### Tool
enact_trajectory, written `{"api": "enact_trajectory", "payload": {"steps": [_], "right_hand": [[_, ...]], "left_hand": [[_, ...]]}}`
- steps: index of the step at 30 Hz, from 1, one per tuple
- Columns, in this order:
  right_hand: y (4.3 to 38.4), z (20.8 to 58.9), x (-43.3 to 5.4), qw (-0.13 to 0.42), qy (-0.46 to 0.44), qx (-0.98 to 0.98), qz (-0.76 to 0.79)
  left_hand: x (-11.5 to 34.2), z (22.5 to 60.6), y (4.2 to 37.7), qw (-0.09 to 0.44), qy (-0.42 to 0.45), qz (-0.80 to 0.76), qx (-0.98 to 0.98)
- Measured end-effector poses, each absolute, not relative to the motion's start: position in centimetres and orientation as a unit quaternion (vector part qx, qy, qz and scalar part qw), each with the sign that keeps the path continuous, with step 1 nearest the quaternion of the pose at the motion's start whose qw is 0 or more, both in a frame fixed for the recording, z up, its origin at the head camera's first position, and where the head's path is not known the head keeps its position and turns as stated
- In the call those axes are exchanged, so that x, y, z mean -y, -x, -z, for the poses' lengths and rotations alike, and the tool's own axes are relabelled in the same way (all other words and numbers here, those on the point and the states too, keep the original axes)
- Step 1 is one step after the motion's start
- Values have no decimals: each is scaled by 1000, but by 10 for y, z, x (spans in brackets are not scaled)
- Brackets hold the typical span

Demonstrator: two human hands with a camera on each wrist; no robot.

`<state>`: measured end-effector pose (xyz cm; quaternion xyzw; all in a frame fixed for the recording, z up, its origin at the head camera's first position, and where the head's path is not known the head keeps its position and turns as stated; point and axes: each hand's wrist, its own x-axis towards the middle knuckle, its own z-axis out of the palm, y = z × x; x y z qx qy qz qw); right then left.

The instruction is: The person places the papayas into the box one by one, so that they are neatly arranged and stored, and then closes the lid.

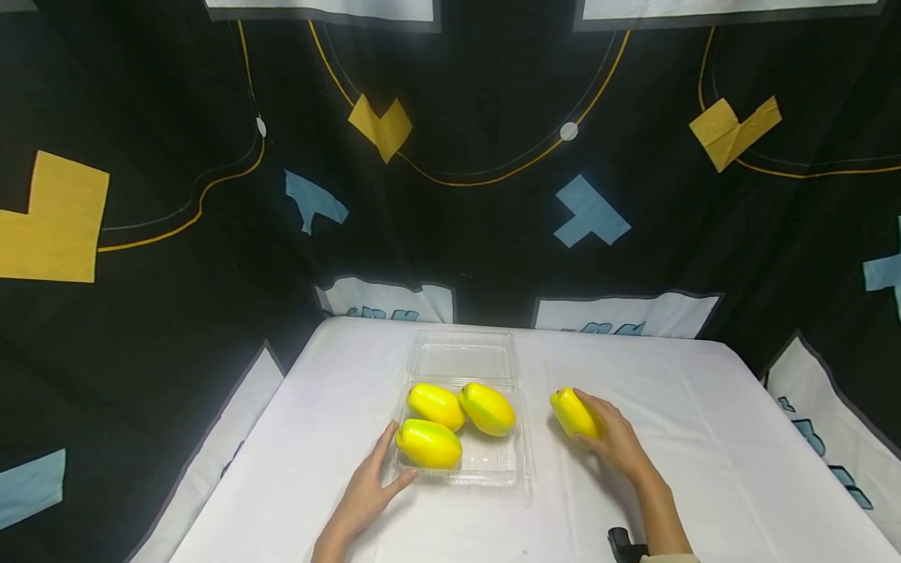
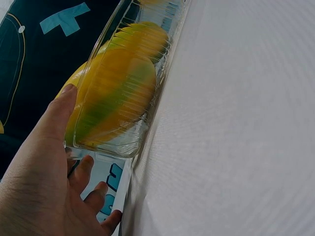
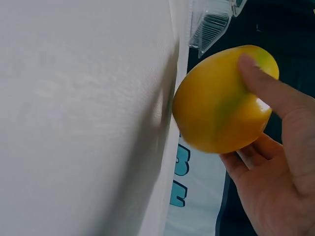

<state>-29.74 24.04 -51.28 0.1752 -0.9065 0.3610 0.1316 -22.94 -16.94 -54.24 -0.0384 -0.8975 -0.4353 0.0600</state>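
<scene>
A clear plastic clamshell container (image 1: 490, 457) sits on the table with its lid (image 1: 462, 360) folded back. Three yellow mangoes with green streaks lie inside: a front-left mango (image 1: 429, 444), a back-left mango (image 1: 436, 405) and a right mango (image 1: 488, 409). At the container's front-left corner, my left hand (image 1: 369, 489) has its thumb and fingers spread, the thumb by the rim in the left wrist view. My right hand (image 1: 615, 438) grips another mango (image 1: 573, 413) to the right of the container. In the right wrist view, this mango (image 3: 221, 103) sits between thumb and fingers.
A white cloth (image 1: 281, 485) covers the table. Behind it hangs a black curtain (image 1: 479, 234) with yellow and blue patches. Near my right wrist is a black strap or mount (image 1: 622, 545).
</scene>
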Motion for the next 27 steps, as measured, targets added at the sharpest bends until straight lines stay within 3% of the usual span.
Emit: {"api": "enact_trajectory", "payload": {"steps": [16,27], "right_hand": [[276,478,-210,185,-200,879,-392],[272,448,-174,182,-255,854,-415]], "left_hand": [[170,544,230,57,44,441,895],[171,545,229,59,49,441,894]]}}
